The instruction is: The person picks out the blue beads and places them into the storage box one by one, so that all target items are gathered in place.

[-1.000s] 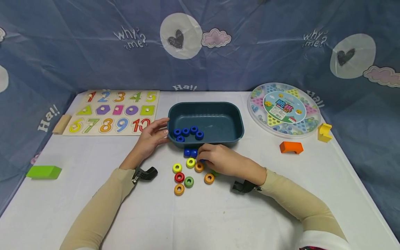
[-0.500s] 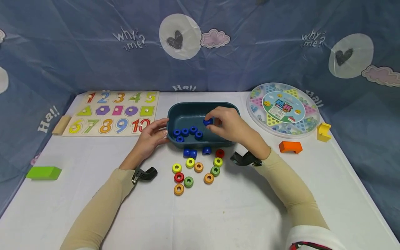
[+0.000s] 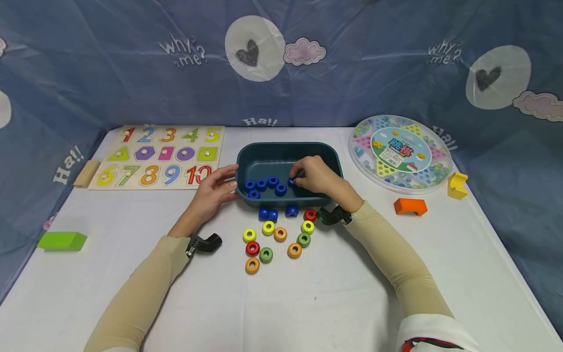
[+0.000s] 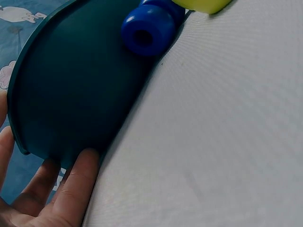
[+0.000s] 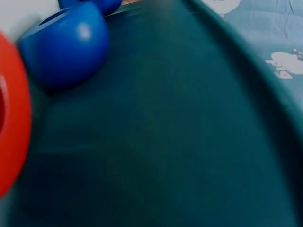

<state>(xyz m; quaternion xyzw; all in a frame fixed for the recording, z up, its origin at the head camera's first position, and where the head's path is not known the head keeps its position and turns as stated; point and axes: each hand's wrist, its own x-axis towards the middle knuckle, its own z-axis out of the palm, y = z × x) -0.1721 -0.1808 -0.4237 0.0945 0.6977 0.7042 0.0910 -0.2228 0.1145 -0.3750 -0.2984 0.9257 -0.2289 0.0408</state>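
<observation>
A dark teal plastic tub (image 3: 308, 168) sits mid-table in the head view, several blue beads (image 3: 272, 182) grouped at its left end. Inside it, my right hand (image 3: 317, 174) pinches another blue bead (image 3: 291, 182) low over the floor; fingers hide most of it. Against the tub's left end rest the fingertips of my left hand (image 3: 212, 192), fingers fairly straight along the outer wall (image 4: 75, 104). Before the tub's near side lie loose blue beads (image 3: 292, 211), plus red (image 3: 252, 248), yellow (image 3: 249, 235), green (image 3: 266, 254) and orange beads (image 3: 252, 265).
A number-and-shape puzzle board (image 3: 156, 159) lies back left by a wooden block (image 3: 87, 174). Farther forward is a green block (image 3: 62, 241). At right are a round Chinese checkers box (image 3: 400, 154), an orange arch block (image 3: 410, 207) and a yellow block (image 3: 457, 186). A blue curtain (image 3: 352, 73) hangs behind.
My right hand has picked up a blue bead in front of the tub, carried it over the near rim and lowered it inside beside the others. The left hand has stayed put.
</observation>
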